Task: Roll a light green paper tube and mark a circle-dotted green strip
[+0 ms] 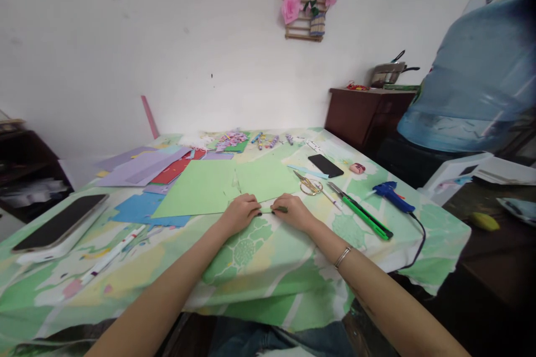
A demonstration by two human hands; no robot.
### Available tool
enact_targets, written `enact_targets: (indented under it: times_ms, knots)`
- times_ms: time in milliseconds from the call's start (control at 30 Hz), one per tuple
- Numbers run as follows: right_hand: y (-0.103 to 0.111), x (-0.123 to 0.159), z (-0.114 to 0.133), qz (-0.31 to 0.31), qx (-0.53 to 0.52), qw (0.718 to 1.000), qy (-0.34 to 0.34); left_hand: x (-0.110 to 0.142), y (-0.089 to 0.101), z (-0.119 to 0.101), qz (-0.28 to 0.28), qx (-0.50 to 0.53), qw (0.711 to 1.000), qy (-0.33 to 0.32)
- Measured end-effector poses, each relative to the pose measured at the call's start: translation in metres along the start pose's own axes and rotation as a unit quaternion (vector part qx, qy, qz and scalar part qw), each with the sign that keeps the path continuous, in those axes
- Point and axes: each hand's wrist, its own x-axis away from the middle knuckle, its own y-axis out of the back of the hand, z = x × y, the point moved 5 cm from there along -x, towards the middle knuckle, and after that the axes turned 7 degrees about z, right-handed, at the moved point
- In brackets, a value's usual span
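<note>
A large light green paper sheet (201,184) lies on the table in front of me. At its near edge, a narrow light green paper strip (266,208) runs between my two hands. My left hand (242,213) is closed, its fingertips pinching the strip's left end. My right hand (292,212) is closed on the right end; a small dark olive tip shows by its fingers, and I cannot make out what it is. Right of the hands lie gold-handled scissors (310,185), a thin white stick (332,199) and a green box cutter (365,215).
A blue glue gun (393,196) with its cord sits at the right edge, near a black phone (325,165). Purple paper (144,168) and blue paper (146,210) lie left. Another phone (62,222) rests at far left. Paper scraps (231,141) are at the back.
</note>
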Motion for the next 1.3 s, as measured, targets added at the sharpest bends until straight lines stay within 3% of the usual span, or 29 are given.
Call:
enact_targets:
  times_ms: [200,500,767,1033,1300]
  knots:
    - [0.000,0.000,0.000,-0.002,0.002,1.000,0.001,-0.019,-0.012,-0.021,0.032,-0.049,0.998,-0.008]
    - [0.001,0.002,-0.006,-0.008,-0.045,0.999,-0.012,-0.016,-0.016,-0.026,0.042,-0.080,0.996,0.007]
    - [0.006,0.003,-0.003,-0.021,-0.096,0.995,-0.016,-0.016,-0.015,-0.024,0.044,-0.079,0.996,0.024]
    - [0.009,0.003,-0.007,-0.015,-0.068,0.997,-0.045,-0.012,-0.011,-0.022,0.041,-0.045,0.998,0.029]
    - [0.013,0.005,-0.018,-0.052,-0.080,0.993,-0.066,-0.007,-0.004,-0.006,0.038,-0.025,0.997,0.065]
